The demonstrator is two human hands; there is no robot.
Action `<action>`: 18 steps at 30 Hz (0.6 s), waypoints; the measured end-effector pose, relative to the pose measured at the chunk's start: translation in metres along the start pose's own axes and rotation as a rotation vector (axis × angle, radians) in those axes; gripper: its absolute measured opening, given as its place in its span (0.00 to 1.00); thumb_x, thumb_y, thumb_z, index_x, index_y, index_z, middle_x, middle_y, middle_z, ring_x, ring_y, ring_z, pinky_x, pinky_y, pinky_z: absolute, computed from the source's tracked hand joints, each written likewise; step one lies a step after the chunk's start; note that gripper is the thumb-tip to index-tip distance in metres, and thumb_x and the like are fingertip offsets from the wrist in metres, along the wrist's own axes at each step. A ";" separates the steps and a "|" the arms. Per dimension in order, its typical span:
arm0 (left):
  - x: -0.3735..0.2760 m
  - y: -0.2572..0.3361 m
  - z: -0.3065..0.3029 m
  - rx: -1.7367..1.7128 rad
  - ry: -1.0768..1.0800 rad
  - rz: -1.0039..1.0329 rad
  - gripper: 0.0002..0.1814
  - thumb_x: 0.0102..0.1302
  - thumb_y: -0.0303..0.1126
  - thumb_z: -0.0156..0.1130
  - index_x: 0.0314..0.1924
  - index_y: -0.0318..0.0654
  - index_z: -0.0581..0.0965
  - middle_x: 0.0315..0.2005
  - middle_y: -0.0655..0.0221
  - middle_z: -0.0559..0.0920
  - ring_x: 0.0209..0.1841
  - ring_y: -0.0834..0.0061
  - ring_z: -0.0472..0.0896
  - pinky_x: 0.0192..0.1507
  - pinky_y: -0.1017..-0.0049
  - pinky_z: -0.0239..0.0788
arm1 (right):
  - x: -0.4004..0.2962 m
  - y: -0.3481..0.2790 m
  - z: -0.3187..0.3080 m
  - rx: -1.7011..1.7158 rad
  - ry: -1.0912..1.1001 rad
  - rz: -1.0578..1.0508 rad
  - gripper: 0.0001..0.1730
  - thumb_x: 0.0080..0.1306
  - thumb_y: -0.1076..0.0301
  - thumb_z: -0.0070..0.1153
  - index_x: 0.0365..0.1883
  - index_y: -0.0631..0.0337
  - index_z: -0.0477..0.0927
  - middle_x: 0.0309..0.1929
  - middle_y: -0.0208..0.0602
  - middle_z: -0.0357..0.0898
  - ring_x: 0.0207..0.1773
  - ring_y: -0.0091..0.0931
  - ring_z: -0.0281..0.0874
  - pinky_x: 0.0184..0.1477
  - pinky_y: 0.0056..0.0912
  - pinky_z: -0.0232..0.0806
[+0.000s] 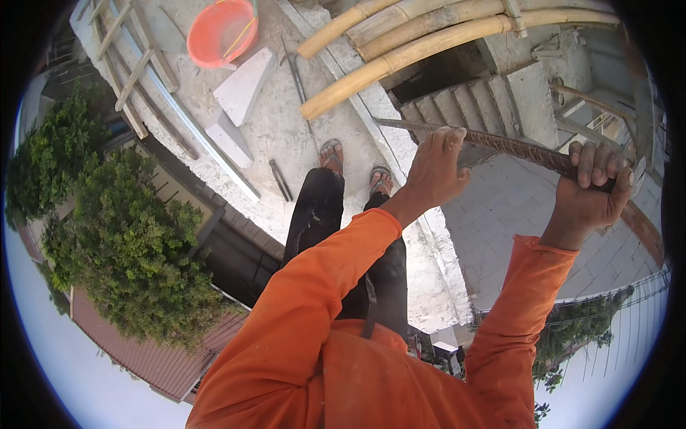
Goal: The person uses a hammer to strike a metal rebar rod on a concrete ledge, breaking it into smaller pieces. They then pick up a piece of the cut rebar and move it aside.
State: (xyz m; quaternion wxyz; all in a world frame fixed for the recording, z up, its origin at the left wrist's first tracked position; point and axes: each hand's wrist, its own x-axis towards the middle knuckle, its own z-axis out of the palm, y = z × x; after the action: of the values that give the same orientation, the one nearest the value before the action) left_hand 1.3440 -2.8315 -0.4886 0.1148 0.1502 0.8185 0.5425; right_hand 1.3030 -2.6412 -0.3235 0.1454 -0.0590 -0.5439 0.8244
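A ribbed steel reinforcing bar (pixel 514 147) slants across the view in front of me, its far end reaching towards the concrete ledge. My right hand (pixel 595 187) wraps around the near, raised end of it. Farther along, my left hand (pixel 437 166) has its fingers curled over the bar, with the thumb held apart. Part of the bar is hidden behind those fingers. A pale flat piece (pixel 639 177) shows just beyond my right hand; whether it belongs to the bar is unclear.
Bamboo poles (pixel 407 61) jut over the ledge (pixel 383 137); beyond it is a drop to a tiled floor (pixel 504 214) and steps (pixel 461 110). An orange basin (pixel 214 37), pale blocks (pixel 244 88), a long-handled tool (pixel 280 179), a dark bar (pixel 296 80) and timber frames (pixel 134 80) lie around my feet.
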 end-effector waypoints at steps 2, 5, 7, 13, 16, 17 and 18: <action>-0.020 -0.005 0.003 -0.006 -0.111 -0.052 0.30 0.53 0.31 0.63 0.57 0.36 0.67 0.51 0.56 0.69 0.57 0.56 0.67 0.57 0.60 0.62 | 0.038 -0.010 -0.048 -0.028 0.164 0.020 0.12 0.65 0.61 0.47 0.21 0.53 0.68 0.19 0.24 0.60 0.19 0.21 0.57 0.34 0.31 0.57; -0.048 -0.014 -0.004 0.013 -0.242 -0.138 0.30 0.53 0.31 0.63 0.57 0.35 0.67 0.51 0.56 0.70 0.57 0.56 0.67 0.58 0.60 0.61 | 0.094 -0.004 -0.105 -0.133 0.394 -0.005 0.11 0.63 0.65 0.48 0.22 0.54 0.67 0.19 0.25 0.58 0.20 0.23 0.54 0.33 0.33 0.58; -0.054 -0.021 -0.007 0.030 -0.274 -0.171 0.29 0.53 0.32 0.62 0.56 0.35 0.67 0.50 0.56 0.70 0.56 0.56 0.68 0.58 0.59 0.61 | 0.118 -0.001 -0.130 -0.188 0.532 0.006 0.10 0.63 0.67 0.48 0.22 0.55 0.66 0.19 0.26 0.58 0.21 0.23 0.54 0.34 0.35 0.58; -0.039 -0.017 -0.004 -0.034 -0.159 -0.130 0.31 0.52 0.32 0.63 0.57 0.36 0.66 0.49 0.56 0.69 0.55 0.56 0.68 0.58 0.59 0.62 | 0.073 -0.006 -0.079 -0.132 0.402 -0.006 0.10 0.64 0.65 0.49 0.23 0.55 0.68 0.19 0.27 0.58 0.21 0.24 0.55 0.36 0.35 0.58; -0.016 0.014 -0.004 0.016 -0.034 -0.001 0.35 0.49 0.32 0.66 0.58 0.38 0.64 0.49 0.54 0.67 0.54 0.55 0.68 0.58 0.60 0.62 | -0.003 0.001 -0.010 -0.040 0.130 -0.031 0.15 0.67 0.55 0.49 0.26 0.56 0.71 0.20 0.26 0.61 0.23 0.23 0.58 0.39 0.32 0.56; -0.010 0.025 -0.002 -0.006 -0.014 0.047 0.35 0.49 0.32 0.66 0.58 0.38 0.64 0.49 0.55 0.68 0.54 0.55 0.68 0.58 0.60 0.62 | -0.027 0.000 0.011 -0.045 0.047 -0.031 0.16 0.67 0.53 0.49 0.26 0.56 0.72 0.21 0.27 0.62 0.23 0.23 0.59 0.39 0.33 0.56; -0.006 0.034 -0.001 -0.026 0.007 0.096 0.35 0.49 0.32 0.67 0.58 0.39 0.65 0.49 0.56 0.68 0.54 0.54 0.68 0.57 0.60 0.62 | -0.051 -0.002 0.033 -0.049 -0.037 -0.030 0.18 0.68 0.52 0.49 0.26 0.56 0.72 0.21 0.27 0.64 0.23 0.22 0.60 0.39 0.34 0.56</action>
State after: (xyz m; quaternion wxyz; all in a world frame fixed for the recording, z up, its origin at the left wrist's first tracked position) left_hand 1.3539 -2.8219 -0.4568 0.0878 0.1861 0.8036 0.5584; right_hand 1.3437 -2.6853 -0.3117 0.1462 -0.0390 -0.5673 0.8095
